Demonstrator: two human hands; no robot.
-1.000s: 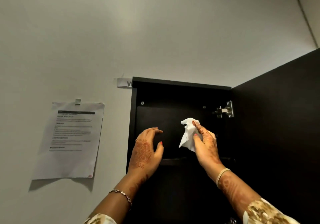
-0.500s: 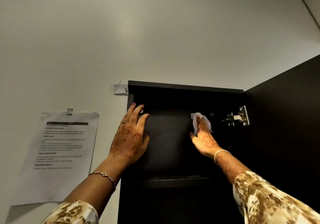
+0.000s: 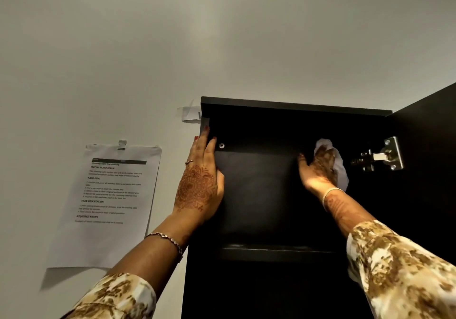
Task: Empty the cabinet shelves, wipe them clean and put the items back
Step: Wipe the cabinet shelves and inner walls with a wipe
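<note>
A dark cabinet [image 3: 293,107] hangs on the wall, seen from below with its door [image 3: 429,170] swung open to the right. My left hand [image 3: 199,183] lies flat with straight fingers against the cabinet's left side edge. My right hand [image 3: 318,168] reaches inside the top compartment and presses a white wipe [image 3: 339,168] against the inner right area near the back. A shelf board [image 3: 276,251] shows below both hands. No items are visible on the shelves.
A metal hinge [image 3: 381,157] sits on the door's inner edge, right of the wipe. A printed sheet [image 3: 111,195] is taped to the wall left of the cabinet. A small label [image 3: 190,114] sticks at the cabinet's top left corner.
Both hands rose from the shelf's front edge into the top compartment. The left hand flattened on the left side edge, and the right hand carried the wipe up and right, deeper inside.
</note>
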